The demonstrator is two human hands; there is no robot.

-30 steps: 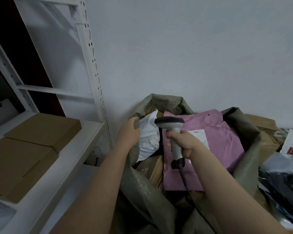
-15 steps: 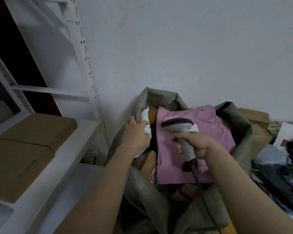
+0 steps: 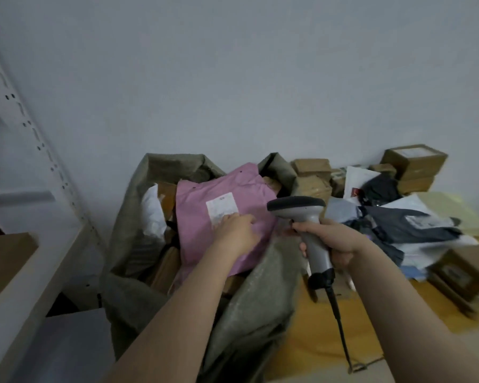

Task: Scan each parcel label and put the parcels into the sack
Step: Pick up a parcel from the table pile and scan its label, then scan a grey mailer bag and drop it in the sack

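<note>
A grey-green woven sack stands open against the wall, stuffed with parcels. On top lies a pink mailer with a white label. My left hand rests on the pink mailer just below the label, fingers pointing left. To its right, my right hand grips the handle of a grey barcode scanner, whose head points left toward the mailer. Its black cable hangs down. A white bag and brown boxes show inside the sack.
A heap of loose parcels, grey and white bags and brown boxes, lies on a yellow table to the right. A white metal shelf with a cardboard box stands at the left. A pale wall is behind.
My left hand left the sack's left rim and the white bag and moved right onto the pink mailer. The view swung right, and the scanner now sits right of the mailer.
</note>
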